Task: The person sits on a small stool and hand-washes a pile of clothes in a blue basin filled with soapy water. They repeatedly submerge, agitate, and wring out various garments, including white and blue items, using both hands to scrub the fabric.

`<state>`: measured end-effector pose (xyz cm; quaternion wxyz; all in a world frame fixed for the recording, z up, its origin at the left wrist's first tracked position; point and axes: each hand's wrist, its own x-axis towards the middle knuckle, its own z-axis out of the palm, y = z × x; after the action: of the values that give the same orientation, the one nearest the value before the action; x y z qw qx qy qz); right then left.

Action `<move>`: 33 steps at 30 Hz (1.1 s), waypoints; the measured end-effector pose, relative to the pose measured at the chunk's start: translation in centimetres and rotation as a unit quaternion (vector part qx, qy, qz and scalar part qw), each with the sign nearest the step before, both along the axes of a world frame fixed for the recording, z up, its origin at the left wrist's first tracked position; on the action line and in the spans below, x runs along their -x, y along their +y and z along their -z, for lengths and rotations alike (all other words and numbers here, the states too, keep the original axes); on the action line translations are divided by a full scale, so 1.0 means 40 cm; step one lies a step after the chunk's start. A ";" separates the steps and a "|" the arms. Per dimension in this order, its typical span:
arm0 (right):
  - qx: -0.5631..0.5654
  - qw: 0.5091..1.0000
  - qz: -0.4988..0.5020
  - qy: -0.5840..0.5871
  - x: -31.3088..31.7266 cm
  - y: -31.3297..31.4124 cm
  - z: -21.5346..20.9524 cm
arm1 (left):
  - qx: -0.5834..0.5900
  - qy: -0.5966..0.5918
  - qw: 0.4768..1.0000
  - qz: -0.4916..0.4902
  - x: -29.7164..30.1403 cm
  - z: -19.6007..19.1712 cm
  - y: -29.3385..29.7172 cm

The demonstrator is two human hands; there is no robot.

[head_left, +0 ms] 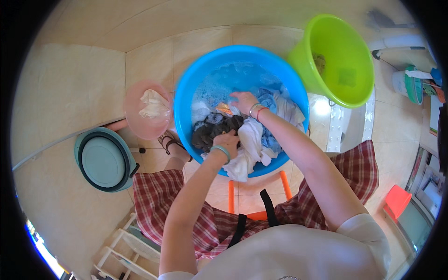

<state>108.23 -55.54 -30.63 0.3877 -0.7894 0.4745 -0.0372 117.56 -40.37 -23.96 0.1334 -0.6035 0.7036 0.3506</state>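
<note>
Floor: pale beige tiles (392,126), thin joint lines between them.
Far wall: beige and smooth (200,14), curved by the lens.
Left side: a thin pale strip (60,143) running slantwise across beige surfaces.
Lower left: a white rack (128,252) with slatted shelves.
Stool: orange (231,198), 2 legs visible.
Right floor: 2 white dotted strips (336,123).
Upper right: a white pipe (396,43).
Right rim: a pale greenish pane (415,231), its kind unclear.
Light: a bright bluish-white band (44,254) at the lower-left rim.
</note>
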 end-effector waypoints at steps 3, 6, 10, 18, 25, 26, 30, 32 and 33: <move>0.098 0.993 -0.013 0.066 -0.052 0.039 0.056 | -0.024 -0.018 0.999 -0.024 0.013 -0.019 -0.009; -0.053 0.981 -0.121 0.144 -0.064 0.005 0.059 | -0.015 -0.001 0.999 -0.052 0.001 -0.036 -0.006; -0.092 0.989 0.046 -0.103 0.007 0.030 0.049 | 0.001 0.034 0.996 -0.082 -0.022 -0.034 -0.001; -0.061 0.953 0.125 -0.271 0.080 0.086 -0.161 | 0.045 0.067 0.991 -0.105 -0.044 -0.034 0.031; -0.072 0.910 0.111 -0.393 0.054 0.137 -0.420 | 0.064 0.167 0.958 -0.226 -0.114 -0.027 0.020; -0.074 0.902 0.111 -0.412 0.054 0.146 -0.453 | 0.096 0.182 0.934 -0.291 -0.118 -0.031 0.021; -0.054 0.887 0.096 -0.449 0.071 0.158 -0.584 | 0.106 0.404 0.752 -0.509 -0.128 -0.142 -0.016; -0.041 0.889 0.081 -0.448 0.078 0.158 -0.644 | 0.014 0.536 0.617 -0.577 -0.134 -0.247 -0.036; -0.051 0.880 0.077 -0.465 0.079 0.159 -0.672 | 0.013 0.564 0.612 -0.554 -0.132 -0.298 -0.042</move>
<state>105.09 -49.17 -3.76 0.5992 -0.6215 0.3001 -0.4057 122.85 -42.05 -12.05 -0.5173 -0.5630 0.1763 0.6200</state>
